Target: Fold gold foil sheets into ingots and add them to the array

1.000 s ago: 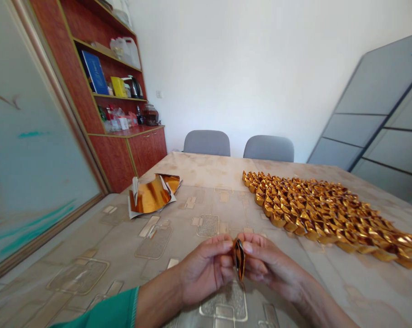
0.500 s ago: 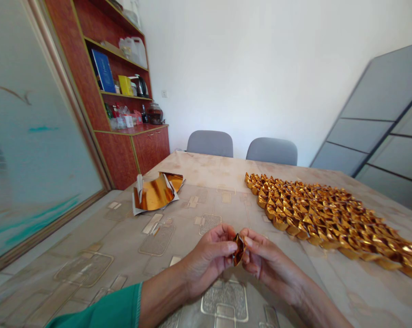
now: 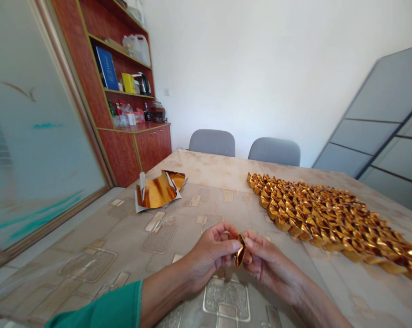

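Over on the left, the loose stack of gold foil paper sheets (image 3: 158, 192) curls on the patterned tablecloth (image 3: 124, 228), well apart from the work. Moving right, out of a green sleeve (image 3: 101, 306), here's the left hand (image 3: 211, 255): fingers curled in, thumb and fingertips closed in a pinch on the near-left side of the folded gold paper piece (image 3: 239, 255). That piece is up in the air between both hands, just above the cloth and tilted. On its other side the right hand (image 3: 267, 257) matches it, thumb and fingers gathered close, gripping the right edge. Good shaping here, I'd judge, asks for light, even pressure: left thumb steady, right fingertips easing the wall out without creasing it, since thin foil paper could tear or crush at its points. Further right, rows of gold paper ingots (image 3: 325, 216) sit packed together, near neither hand.

And what's changed from half a second ago? The sheets on the left look the same, only the whole view has slid a touch rightward. The left thumb reaches farther over the piece; its dark hollow has given way to a brighter, gleaming face. The right hand keeps its pinch, and the ingots stay put.
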`<action>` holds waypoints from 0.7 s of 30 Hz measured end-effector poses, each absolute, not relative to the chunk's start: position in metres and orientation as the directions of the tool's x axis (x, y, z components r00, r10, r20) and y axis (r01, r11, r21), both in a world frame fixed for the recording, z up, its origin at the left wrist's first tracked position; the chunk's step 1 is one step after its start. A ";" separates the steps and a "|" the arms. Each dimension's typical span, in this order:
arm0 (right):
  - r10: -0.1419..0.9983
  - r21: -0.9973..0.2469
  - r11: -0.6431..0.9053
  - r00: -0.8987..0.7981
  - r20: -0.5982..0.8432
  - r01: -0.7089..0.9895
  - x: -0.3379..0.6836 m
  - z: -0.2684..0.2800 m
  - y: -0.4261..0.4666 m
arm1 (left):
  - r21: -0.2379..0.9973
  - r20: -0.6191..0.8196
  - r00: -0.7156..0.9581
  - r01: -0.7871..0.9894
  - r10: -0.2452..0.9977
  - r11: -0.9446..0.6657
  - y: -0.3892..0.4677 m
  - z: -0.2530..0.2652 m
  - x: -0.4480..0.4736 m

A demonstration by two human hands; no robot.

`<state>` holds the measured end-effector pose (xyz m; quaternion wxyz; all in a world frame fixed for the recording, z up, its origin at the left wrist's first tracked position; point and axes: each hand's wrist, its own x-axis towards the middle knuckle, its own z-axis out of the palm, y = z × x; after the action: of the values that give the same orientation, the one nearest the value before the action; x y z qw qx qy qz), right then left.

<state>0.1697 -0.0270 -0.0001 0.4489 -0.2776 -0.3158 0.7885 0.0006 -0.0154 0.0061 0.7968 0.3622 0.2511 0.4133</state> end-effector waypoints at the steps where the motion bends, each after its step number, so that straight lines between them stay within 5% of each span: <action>1: 0.878 -0.744 -0.406 -0.451 -0.158 -0.530 0.169 0.000 -0.027 | 0.789 -0.108 0.528 -0.470 0.842 0.395 -0.015 0.006 0.001; 21: 0.858 -0.710 -0.454 -0.479 -0.185 -0.539 0.169 -0.004 -0.025 | 0.854 -0.218 0.567 -0.284 0.794 0.437 -0.015 0.017 -0.007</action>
<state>0.1691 -0.0246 -0.0045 0.4322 -0.2717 -0.2938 0.8081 -0.0067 -0.0153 0.0166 0.7869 0.4053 0.3149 0.3425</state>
